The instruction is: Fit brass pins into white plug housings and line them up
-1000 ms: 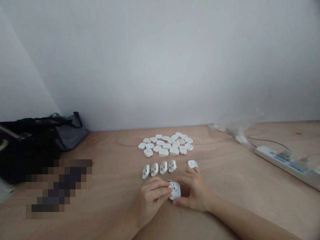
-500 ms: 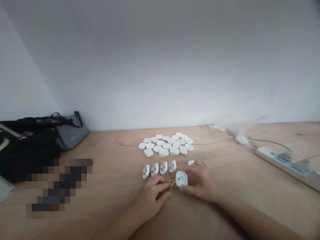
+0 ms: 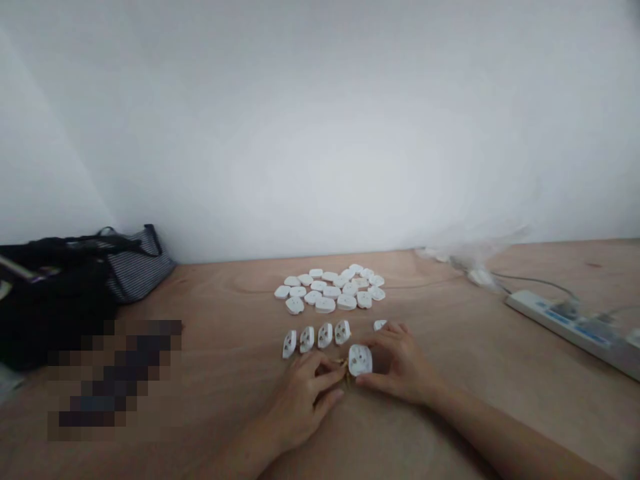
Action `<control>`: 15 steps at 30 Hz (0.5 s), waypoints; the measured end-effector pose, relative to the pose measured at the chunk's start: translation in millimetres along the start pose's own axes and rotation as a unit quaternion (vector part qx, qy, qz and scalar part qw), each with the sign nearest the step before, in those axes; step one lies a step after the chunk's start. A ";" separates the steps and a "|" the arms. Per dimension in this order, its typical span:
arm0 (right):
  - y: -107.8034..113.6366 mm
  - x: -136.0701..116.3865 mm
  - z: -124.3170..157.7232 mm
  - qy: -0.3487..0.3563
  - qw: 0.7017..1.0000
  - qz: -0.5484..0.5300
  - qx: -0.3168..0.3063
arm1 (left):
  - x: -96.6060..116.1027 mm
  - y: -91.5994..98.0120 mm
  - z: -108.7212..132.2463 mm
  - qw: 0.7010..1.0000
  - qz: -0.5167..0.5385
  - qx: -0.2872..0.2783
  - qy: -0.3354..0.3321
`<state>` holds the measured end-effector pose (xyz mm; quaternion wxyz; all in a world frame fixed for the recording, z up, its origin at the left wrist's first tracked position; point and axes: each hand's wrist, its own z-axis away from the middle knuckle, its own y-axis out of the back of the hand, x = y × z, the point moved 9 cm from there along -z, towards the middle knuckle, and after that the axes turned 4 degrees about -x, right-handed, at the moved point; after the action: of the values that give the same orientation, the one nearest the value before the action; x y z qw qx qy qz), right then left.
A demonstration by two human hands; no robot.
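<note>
My right hand (image 3: 407,360) grips a white plug housing (image 3: 360,360) between thumb and fingers, its open inner face turned toward me with small metal spots in it. Just left of it lies a small pile of brass pieces (image 3: 347,379) on the table. My left hand (image 3: 313,390) rests at that pile, index fingertip against it, thumb and index apart. Nothing shows between them. Behind the left hand, several white housings stand on edge in a row, one of them a plug housing (image 3: 343,332) with metal bits inside. Another white piece (image 3: 380,325) is partly hidden behind my right fingers.
Further back on the wooden table (image 3: 225,373) lies a cluster of white plug parts (image 3: 325,305). At right are a power strip (image 3: 545,315) with cords and a clear plastic bag (image 3: 480,257). Black and striped bags (image 3: 137,270) stand left, near a blurred-out dark object (image 3: 120,373).
The view has shifted slightly. My left index finger has moved a little further into the brass pile. My right hand keeps the plug housing in nearly the same place.
</note>
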<state>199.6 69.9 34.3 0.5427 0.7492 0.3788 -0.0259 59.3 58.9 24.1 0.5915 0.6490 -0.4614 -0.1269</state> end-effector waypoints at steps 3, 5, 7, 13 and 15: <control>0.8 -1.4 -0.3 0.001 1.000 -0.003 0.000 | -2.3 4.5 0.7 1.000 0.021 0.016 0.004; 0.5 -2.3 -0.4 0.002 1.000 -0.004 -0.005 | -6.7 7.9 2.1 0.999 0.035 0.035 0.012; 0.1 -4.2 -0.7 0.008 1.000 -0.007 -0.010 | -11.8 9.2 3.2 0.998 0.045 0.046 0.023; -3.1 -11.2 -1.2 0.023 0.999 -0.021 -0.038 | -16.7 5.8 2.0 0.998 0.045 0.034 0.026; -3.4 -13.0 -1.0 0.025 0.998 -0.029 -0.041 | -18.4 5.8 2.1 0.998 0.043 0.031 0.032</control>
<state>188.0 64.1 37.9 0.5622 0.7154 0.4147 -0.0071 45.2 72.0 21.6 0.5903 0.6503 -0.4736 -0.0664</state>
